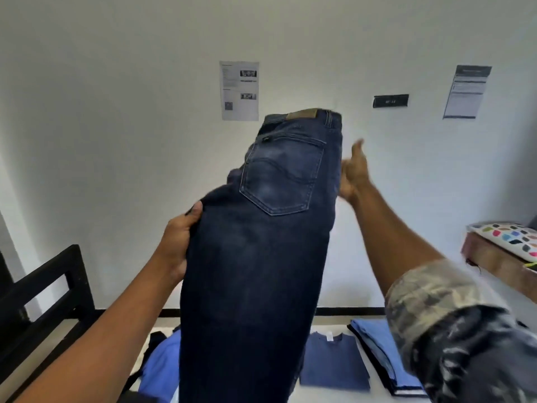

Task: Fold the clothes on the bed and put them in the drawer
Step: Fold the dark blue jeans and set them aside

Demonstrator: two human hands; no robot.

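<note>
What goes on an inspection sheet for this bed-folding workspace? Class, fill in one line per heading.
Surface: bed, white sheet, partly covered by clothes.
Job's things: jeans held up in the air; folded T-shirt and folded stack on the bed; unfolded blue garment lower left; drawer not in view.
Clutter: nothing seen.
Hands: left hand grips the jeans' left edge; right hand at their right edge, blurred, fingers look straight.
Cables: nothing seen.
Surroundings: white wall with papers; black frame left; wooden shelf right.
</note>
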